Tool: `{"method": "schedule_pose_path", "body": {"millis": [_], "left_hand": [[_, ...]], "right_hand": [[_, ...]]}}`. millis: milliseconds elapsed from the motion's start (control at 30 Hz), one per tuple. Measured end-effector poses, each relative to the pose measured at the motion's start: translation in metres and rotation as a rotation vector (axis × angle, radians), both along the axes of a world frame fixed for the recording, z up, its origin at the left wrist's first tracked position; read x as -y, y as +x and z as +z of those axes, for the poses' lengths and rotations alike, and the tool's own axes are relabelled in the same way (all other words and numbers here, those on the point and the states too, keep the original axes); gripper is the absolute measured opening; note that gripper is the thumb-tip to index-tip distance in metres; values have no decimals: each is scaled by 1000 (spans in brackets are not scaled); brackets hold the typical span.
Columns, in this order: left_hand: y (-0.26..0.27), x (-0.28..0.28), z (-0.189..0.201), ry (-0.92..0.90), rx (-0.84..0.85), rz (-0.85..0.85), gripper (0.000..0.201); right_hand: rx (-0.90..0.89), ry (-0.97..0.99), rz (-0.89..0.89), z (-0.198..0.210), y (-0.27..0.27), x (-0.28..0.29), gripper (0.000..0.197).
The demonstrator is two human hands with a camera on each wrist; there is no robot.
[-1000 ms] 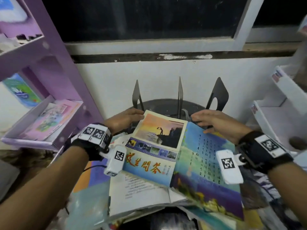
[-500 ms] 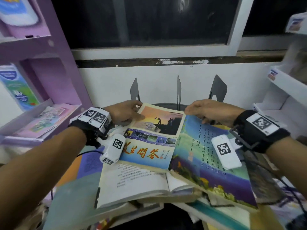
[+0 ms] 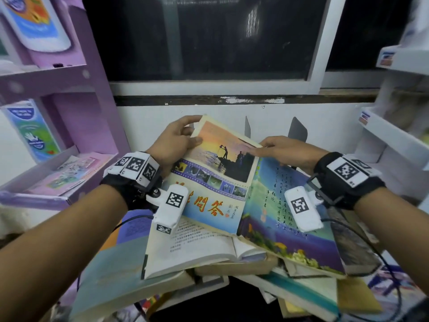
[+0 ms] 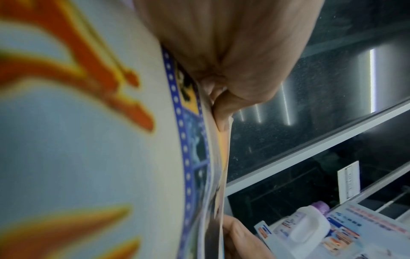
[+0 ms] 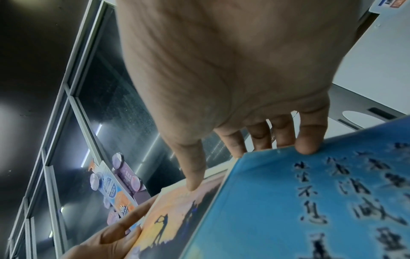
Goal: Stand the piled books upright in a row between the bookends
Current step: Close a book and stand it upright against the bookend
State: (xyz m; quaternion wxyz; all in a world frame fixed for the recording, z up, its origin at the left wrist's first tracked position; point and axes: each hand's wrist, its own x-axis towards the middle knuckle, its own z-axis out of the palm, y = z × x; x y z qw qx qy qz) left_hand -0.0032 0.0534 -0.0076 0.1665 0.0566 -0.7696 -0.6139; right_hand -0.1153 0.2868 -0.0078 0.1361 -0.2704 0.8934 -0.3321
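An open book (image 3: 216, 180) lies spread on top of the pile of books (image 3: 185, 270), held at its far edge by the left hand (image 3: 173, 141) and right hand (image 3: 286, 149). Behind it two bookends (image 3: 298, 131) stand by the wall. One shelf unit (image 3: 69, 94) stands left of the pile, another shelf (image 3: 392, 140) right

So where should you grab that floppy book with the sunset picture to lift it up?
Grip the open sunset-cover paperback book by its far top edge, one hand on each half, coming in from the two sides. It lies spread open and limp, so a one-sided hold would probably let it sag. The left hand already pinches the left corner; the right hand holds the blue half's top edge.
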Motion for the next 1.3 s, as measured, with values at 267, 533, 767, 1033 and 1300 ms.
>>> {"method": "schedule_pose_path", "body": {"millis": [267,533,767,1033,1300], "left_hand": [[13,-11,25,1,-297,47,46],[32,-15,50,-5,-573,42,54],[35,-6,39,7,-609,123,48],[30,7,19,128,-483,121,34],[26,-4,8,175,-423,23,41]], "right_hand": [[-107,-249,-24,21,11,-2,63],[-279,-481,-69,57,35,7,47],[-581,-575,-117,73,61,24,32],[-720,-602,-24,59,86,41,28],[-698,-664,41,53,105,49,18]]}}
